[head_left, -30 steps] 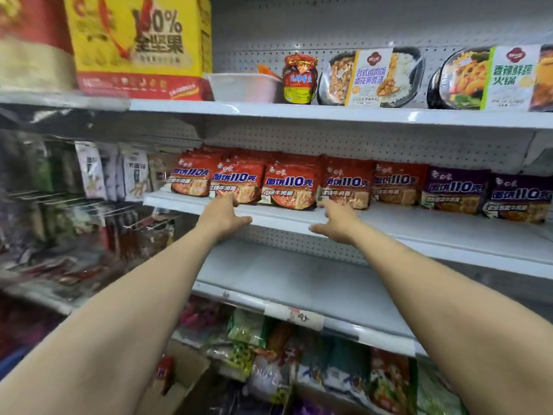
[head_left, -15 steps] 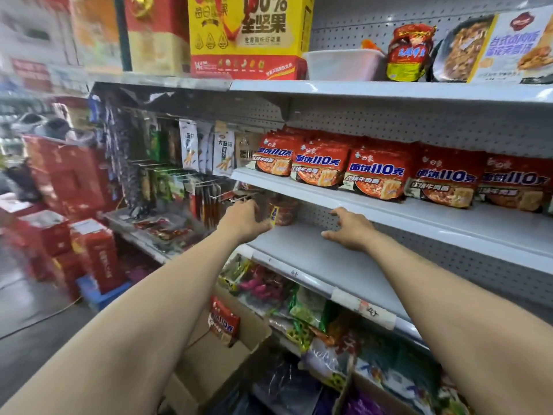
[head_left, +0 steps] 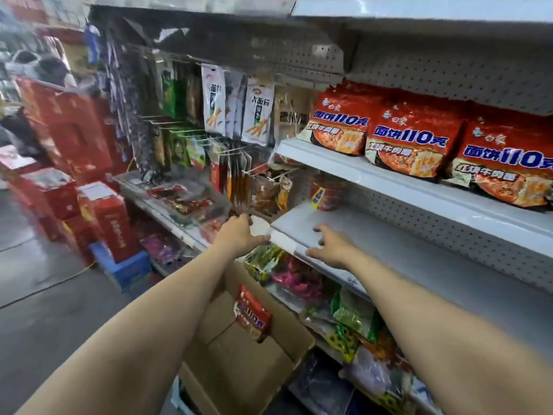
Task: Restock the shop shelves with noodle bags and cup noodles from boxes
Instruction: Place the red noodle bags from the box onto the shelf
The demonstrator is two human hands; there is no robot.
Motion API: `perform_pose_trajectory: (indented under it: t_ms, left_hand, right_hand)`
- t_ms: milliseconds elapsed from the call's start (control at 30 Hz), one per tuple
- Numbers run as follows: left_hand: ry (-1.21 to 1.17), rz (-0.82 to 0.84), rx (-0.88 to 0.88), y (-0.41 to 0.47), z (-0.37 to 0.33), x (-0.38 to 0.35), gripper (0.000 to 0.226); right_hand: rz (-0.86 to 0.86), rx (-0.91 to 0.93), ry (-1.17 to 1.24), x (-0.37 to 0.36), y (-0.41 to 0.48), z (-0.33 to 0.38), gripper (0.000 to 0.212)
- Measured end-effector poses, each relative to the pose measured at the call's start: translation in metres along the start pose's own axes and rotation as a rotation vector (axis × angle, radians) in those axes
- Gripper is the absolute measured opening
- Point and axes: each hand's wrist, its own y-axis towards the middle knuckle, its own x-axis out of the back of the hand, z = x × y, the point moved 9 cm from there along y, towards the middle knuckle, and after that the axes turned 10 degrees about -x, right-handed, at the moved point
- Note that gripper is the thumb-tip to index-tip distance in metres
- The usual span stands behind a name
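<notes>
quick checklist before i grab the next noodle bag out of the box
1. Left hand free: ok, holds nothing, at the shelf's end.
2. Right hand free: ok, fingers spread on the shelf edge.
3. Room on that shelf: ok, visible part bare apart from a cup at the back.
4. Stock in the cardboard box: ok, one red noodle bag shows.
5. More bags under it: cannot tell.

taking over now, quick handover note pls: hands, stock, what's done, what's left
Left hand: at the lower shelf's left corner, fingers hidden.
Right hand: fingers spread on its front edge, empty.
Done: red noodle bags line the shelf above; one cup noodle sits at the lower shelf's back.
Left: the cardboard box below holds one noodle bag; lower shelf mostly unfilled.
</notes>
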Motion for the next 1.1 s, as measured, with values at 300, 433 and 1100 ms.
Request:
perform_pose_trajectory:
  t_ms: [300,433,1100]
  left_hand:
    - [-0.096,0.143,0.179,0.063,0.164,-0.062,0.065]
    - [-0.102,0.25,0.273,0.071,0.234,-0.107,0.064]
    - [0.194,0.372,0.307,0.064,0.395,-0.23,0.064]
  right_hand:
    - [0.24,-0.09,-0.041,-0.132,0.109,0.038,0.064]
    - [0.357,-0.154,-0.055,-0.203,0.145,0.031,0.066]
    - [0.309,-0.406,0.097,-0.42,0.216,0.008,0.068]
